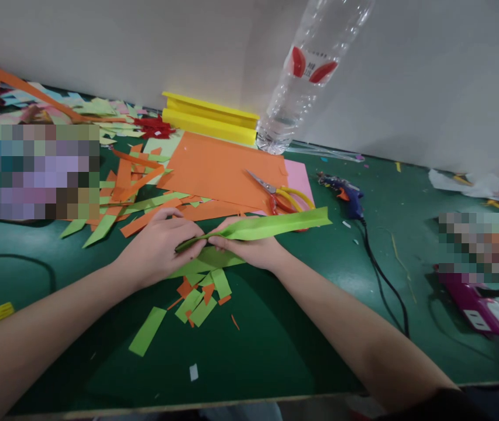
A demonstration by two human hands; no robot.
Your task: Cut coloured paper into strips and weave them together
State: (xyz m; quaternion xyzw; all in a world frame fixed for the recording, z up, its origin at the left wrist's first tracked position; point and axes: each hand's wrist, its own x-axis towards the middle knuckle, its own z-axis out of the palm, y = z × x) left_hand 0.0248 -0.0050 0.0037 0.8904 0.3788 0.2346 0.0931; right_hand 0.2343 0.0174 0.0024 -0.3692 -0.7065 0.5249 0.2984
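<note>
Between my two hands is a folded green paper strip [279,224], its long end pointing right. My left hand [164,242] is closed on the strip's left end. The fingers of my right hand [249,242] pinch the strip close to its middle. Beneath my hands lies another flat green paper piece [214,258]. Small green and orange paper cuttings [196,301] are scattered just in front of them. Behind my right hand, scissors [279,196] with yellow and orange handles rest on orange paper sheets [227,169].
Green and orange strips [130,187] are heaped at the left. A clear plastic bottle [306,88] stands by folded yellow paper [209,120] at the wall. A blue glue gun [346,196] trails its cord at right, near a magenta power strip [481,304]. Two areas are pixelated.
</note>
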